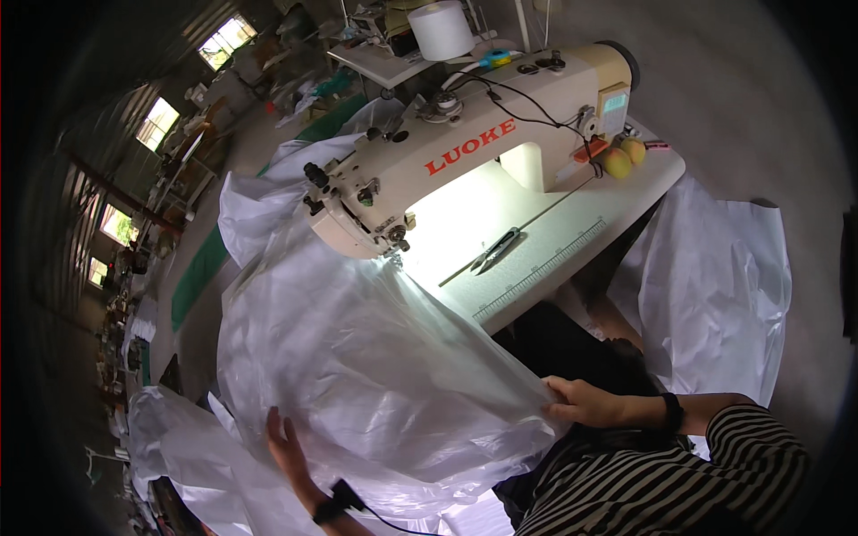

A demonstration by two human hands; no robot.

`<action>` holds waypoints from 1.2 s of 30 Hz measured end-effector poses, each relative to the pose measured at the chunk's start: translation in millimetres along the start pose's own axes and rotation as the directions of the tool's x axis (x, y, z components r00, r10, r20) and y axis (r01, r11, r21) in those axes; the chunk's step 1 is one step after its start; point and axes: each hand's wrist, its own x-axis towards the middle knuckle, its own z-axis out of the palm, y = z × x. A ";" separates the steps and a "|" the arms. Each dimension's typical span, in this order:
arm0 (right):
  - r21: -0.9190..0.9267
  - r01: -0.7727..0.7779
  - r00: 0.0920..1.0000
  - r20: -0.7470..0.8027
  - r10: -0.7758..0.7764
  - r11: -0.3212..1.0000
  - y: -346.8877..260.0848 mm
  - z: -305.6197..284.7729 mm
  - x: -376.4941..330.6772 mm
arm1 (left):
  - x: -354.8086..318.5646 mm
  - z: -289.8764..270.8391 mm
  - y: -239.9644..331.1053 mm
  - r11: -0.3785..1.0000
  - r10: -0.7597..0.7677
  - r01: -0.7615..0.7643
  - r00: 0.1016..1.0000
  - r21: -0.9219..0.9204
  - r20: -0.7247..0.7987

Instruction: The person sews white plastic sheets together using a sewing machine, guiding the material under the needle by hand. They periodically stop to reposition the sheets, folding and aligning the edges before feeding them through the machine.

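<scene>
Large sheet of thin white translucent woven-plastic fabric (pixel 375 375) drapes from under the needle of the cream-coloured industrial sewing machine (pixel 465 147) down over the table edge toward the person's lap and onward to the lower left. Right hand (pixel 581 402), black band on wrist, pinches the near edge of the sheet, fingers closed on the material. Left hand (pixel 288 447) lies flat and spread on the sheet's lower left part, fingers extended, palm down, not gripping; black wrist device with a cable just below it. White sewing table (pixel 572 232) is lit under the machine arm; small metal thread snips (pixel 496 250) lie on it, right of the needle, apart from the sheet. Two yellow round objects (pixel 624 157) sit by the machine's right end. White thread cone (pixel 441 29) stands behind the machine. More white fabric (pixel 715 286) is heaped right of the table.
</scene>
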 end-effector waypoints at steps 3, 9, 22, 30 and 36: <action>-0.149 0.114 0.990 -0.066 -0.125 0.982 -7.0 1.4 0.3 | -83.0 -10.8 85.5 0.903 -0.139 0.090 0.986 -0.420 -0.089; -0.205 0.170 0.977 -0.092 -0.192 0.964 -13.5 2.7 -2.9 | -231.3 56.2 124.0 0.953 -0.284 0.253 0.939 -0.170 -0.196; -0.351 0.238 0.954 -0.092 -0.286 0.906 -12.5 10.9 -3.0 | -236.8 93.3 72.0 0.688 -0.620 0.525 0.784 -0.502 -0.029; -0.634 0.303 0.928 0.027 -0.371 0.711 -21.4 33.7 6.2 | -209.7 37.9 80.7 0.733 -0.632 0.476 0.742 -0.486 -0.225; -0.777 0.396 0.880 0.170 -0.443 0.489 -34.9 62.2 42.8 | -187.3 -7.0 94.5 0.771 -0.613 0.419 0.694 -0.480 -0.377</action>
